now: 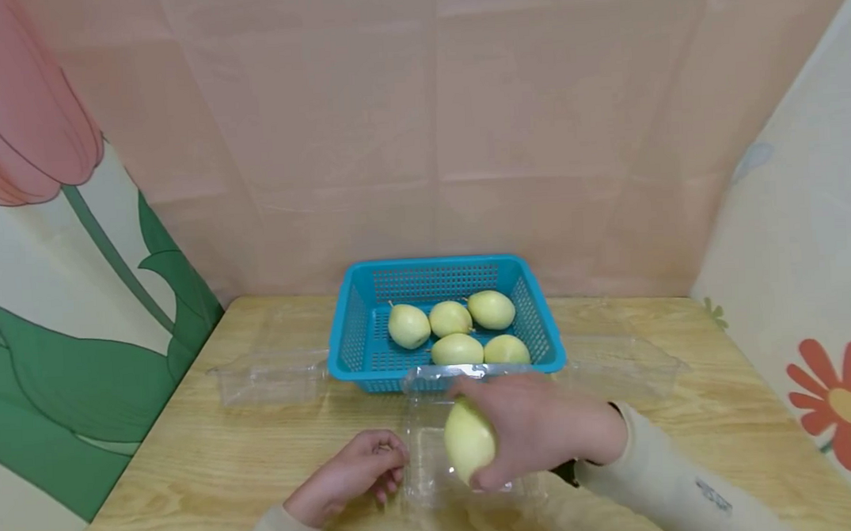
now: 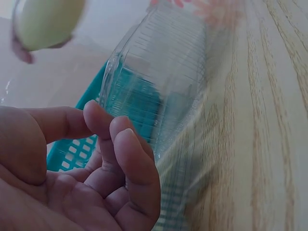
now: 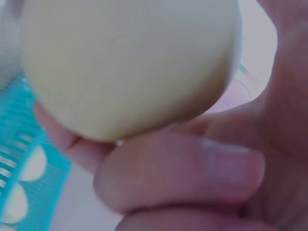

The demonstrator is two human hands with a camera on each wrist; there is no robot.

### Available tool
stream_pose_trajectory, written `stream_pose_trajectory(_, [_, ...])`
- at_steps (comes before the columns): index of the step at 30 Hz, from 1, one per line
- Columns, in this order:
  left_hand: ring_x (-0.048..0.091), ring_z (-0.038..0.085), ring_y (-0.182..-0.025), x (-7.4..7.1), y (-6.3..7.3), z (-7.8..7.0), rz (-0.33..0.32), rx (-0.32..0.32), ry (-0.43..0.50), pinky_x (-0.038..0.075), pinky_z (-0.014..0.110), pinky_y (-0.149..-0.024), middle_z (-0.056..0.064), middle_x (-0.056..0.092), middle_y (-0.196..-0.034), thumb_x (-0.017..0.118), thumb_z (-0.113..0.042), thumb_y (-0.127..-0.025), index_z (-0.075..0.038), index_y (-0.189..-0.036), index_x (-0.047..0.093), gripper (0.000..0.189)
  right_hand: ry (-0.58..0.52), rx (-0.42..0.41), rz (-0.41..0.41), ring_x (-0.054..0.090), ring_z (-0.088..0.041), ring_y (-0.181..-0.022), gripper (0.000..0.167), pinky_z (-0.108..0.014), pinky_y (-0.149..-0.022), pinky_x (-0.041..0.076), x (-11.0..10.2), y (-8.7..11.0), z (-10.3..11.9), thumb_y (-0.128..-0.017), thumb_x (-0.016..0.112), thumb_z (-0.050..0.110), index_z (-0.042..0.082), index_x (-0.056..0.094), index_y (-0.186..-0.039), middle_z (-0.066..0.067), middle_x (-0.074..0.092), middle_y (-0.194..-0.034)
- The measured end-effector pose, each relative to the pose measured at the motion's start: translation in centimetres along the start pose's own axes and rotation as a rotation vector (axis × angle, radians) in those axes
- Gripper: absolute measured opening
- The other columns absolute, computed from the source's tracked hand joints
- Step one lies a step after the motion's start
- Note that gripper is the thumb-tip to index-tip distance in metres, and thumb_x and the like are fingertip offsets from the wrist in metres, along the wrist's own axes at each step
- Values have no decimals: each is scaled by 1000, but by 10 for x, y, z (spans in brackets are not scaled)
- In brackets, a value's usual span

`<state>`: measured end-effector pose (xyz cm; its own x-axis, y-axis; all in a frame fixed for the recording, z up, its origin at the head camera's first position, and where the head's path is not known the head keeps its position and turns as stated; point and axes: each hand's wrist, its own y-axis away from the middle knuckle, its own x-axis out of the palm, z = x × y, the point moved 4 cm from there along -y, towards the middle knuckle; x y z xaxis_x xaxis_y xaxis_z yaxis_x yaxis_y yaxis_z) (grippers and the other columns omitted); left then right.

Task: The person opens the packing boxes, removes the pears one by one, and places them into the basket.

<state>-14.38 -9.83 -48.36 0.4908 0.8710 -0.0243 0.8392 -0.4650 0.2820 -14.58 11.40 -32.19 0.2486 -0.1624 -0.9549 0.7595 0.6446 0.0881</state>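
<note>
My right hand (image 1: 528, 419) grips a pale yellow-green pear (image 1: 470, 442) above a clear plastic container (image 1: 427, 471). In the right wrist view, the pear (image 3: 130, 62) fills the upper part, with curled fingers (image 3: 178, 168) around it. My left hand (image 1: 359, 470) is at the container's left side, fingers loosely curled. In the left wrist view, the left hand's thumb and fingertips come close together with nothing seen between them; the container (image 2: 178, 53) stands behind. Whether this hand touches the container I cannot tell.
A blue perforated basket (image 1: 339, 333) with several pears (image 1: 409, 326) stands behind the container. More clear plastic containers lie on the wooden table (image 1: 192, 481), one (image 1: 270, 379) left of the basket and another (image 1: 625, 360) to its right. A pinkish cloth wall (image 1: 434, 138) rises behind.
</note>
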Motion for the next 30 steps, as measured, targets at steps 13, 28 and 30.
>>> stream_pose_trajectory(13, [53,12,-63,2,4,1,40,-8,-5,46,21,-53,1,60,-74,58,-9,-93,4,-95,59,13,-108,31,-54,61,-18,-80,73,-34,-67,52,-89,-94,-25,-72,78,54,19,51,-130,0,64,-97])
stream_pose_trajectory(28, [54,12,-64,1,4,-3,59,-20,-14,47,22,-53,1,60,-74,58,-11,-95,4,-94,59,15,68,-69,205,59,-18,-97,79,-34,-83,52,-30,-187,-56,-74,84,46,23,47,-139,1,61,-118])
stream_pose_trajectory(30, [54,12,-64,2,5,-2,65,-20,-8,47,22,-52,2,60,-74,58,-11,-96,4,-94,59,15,83,-83,241,59,-17,-98,80,-33,-83,52,-17,-189,-58,-74,85,44,24,46,-140,1,61,-118])
